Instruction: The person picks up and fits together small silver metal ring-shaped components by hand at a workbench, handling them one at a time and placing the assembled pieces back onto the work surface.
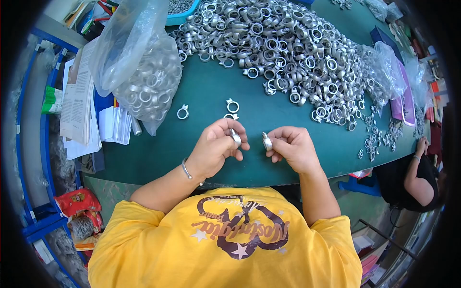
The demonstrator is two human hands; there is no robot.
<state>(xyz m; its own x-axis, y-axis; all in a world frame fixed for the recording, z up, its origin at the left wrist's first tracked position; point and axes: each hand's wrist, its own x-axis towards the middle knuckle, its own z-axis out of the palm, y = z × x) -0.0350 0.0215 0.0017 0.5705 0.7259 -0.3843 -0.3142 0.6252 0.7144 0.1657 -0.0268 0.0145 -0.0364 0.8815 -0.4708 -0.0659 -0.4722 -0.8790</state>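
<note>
Both my hands are raised over the near edge of the green table, a short gap between them. My left hand (218,144) pinches a silver metal ring clamp (235,137) between thumb and fingers. In my right hand (293,146) a second metal ring clamp (267,141) is held edge-on, its small lug pointing up. Just beyond my left hand lie two loose clamps: one ring clamp (232,105) in full view, the other clamp (231,116) partly hidden by my fingers. Farther left, a single ring clamp (183,112) lies on the tabletop.
A large heap of ring clamps (288,43) covers the far table (206,86). A clear plastic bag of clamps (149,86) stands left, beside stacked papers (79,96). Small metal parts (374,144) lie right, near a purple basket (408,103). Another person (413,177) sits at the right.
</note>
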